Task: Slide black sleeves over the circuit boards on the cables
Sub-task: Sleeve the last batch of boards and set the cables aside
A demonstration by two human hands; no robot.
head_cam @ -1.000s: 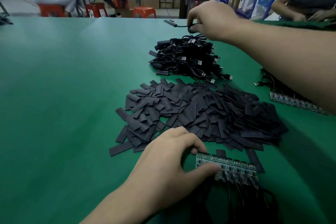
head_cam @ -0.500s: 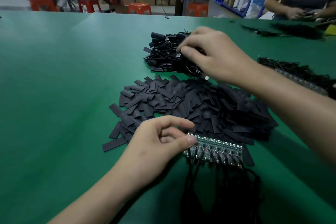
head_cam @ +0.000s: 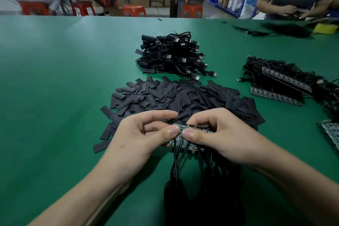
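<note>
Left hand (head_cam: 139,134) and right hand (head_cam: 225,137) were both closed in a pinch on a strip of small green circuit boards (head_cam: 180,131), held just above the green table (head_cam: 55,79) close to the person, with the thumbs on top and nearly touching at the strip's left part and the fingers curled behind it. Thin black cables (head_cam: 175,161) ran down from the boards toward the person and gathered in a dark bundle at the table's near edge. Just beyond the hands lay the loose heap of flat black sleeves (head_cam: 183,97), and neither hand appeared to hold one. Farther back sat a pile of coiled black cables with plugs (head_cam: 172,55), some seemingly already sleeved, and well to the right more green board strips with cables (head_cam: 275,96) waited. The step in hand looked like readying a single board, probably snapping or parting the end one from its neighbours, so sleeving itself had not yet begun for this strip. The next move likely called for freeing that board with its cable, then one hand taking a sleeve from the heap, opening its flattened mouth and drawing it over the board squarely, so the corners did not catch.
</note>
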